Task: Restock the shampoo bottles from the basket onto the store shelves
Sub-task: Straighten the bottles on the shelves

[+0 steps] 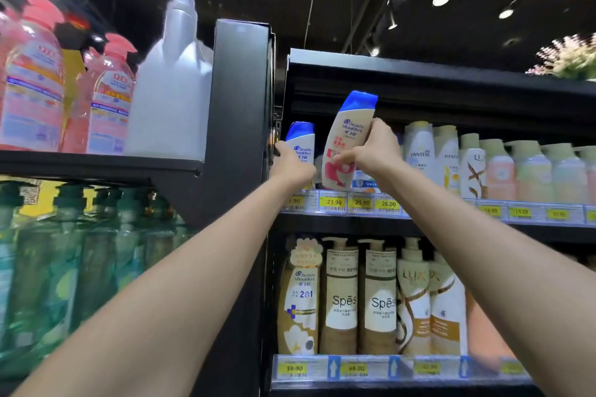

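Cream-bodied shampoo bottle (346, 142) with a blue cap, head view: long axis is running near vertical, cap end pointing up and leaning to the right, base end sitting lower and to the left. Label is facing the camera, printed red and pink near the base. It is hanging in front of the upper shelf (451, 215), above the yellow price tags (361, 202), with its base at about the level of the shelf edge.

Right hand (375, 147): it is clamping the cream bottle around its middle from the right side, fingers curling over the front edge, thumb pointing left across the lower label. The bottle is standing to the left of the palm, cap rising well above the knuckles.

Left hand (292, 164): it is closing around the lower half of a white shampoo bottle (301, 147) with a blue cap. That bottle is standing upright at the far left end of the upper shelf, beside the black shelf post (238, 113), cap pointing up, just to the left of the cream bottle. How tightly the fingers are gripping cannot be told.

Further stock: Pantene bottles (419, 151) are standing to the right on the same shelf; Spes pump bottles (342, 296) are lining the shelf below.
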`<state>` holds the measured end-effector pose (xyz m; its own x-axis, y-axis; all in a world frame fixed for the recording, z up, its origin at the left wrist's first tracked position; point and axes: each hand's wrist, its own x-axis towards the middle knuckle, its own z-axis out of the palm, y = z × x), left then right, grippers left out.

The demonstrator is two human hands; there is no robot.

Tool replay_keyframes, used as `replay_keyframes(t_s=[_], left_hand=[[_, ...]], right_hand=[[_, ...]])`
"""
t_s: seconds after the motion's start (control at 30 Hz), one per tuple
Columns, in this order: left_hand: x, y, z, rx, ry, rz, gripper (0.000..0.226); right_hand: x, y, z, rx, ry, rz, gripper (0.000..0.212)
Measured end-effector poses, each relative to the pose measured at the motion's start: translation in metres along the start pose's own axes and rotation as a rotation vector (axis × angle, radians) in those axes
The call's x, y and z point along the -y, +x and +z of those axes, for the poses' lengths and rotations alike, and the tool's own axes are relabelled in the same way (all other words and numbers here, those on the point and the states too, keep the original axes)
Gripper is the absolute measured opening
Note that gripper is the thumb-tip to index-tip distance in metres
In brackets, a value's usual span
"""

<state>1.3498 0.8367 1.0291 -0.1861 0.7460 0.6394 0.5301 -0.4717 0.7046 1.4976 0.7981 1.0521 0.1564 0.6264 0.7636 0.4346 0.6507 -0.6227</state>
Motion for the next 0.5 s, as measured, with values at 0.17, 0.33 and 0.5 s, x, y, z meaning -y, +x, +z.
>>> replay_keyframes(t_s=[0.17, 0.33, 0.5], left_hand=[[-0.001, -0.002, 0.000, -0.011, -0.015, 0.012, 0.052], [-0.001, -0.001, 0.002, -0.026, -0.027, 0.003, 0.048], [-0.001, 0.002, 0.002, -0.044, -0.004, -0.003, 0.046]], right_hand=[[-0.010, 0.000, 0.009, 0.068, -0.127, 0.018, 0.071], [-0.021, 0.001, 0.016, 0.168, -0.184, 0.002, 0.058], [-0.012, 0.004, 0.016, 0.126, -0.185, -0.062, 0.057]])
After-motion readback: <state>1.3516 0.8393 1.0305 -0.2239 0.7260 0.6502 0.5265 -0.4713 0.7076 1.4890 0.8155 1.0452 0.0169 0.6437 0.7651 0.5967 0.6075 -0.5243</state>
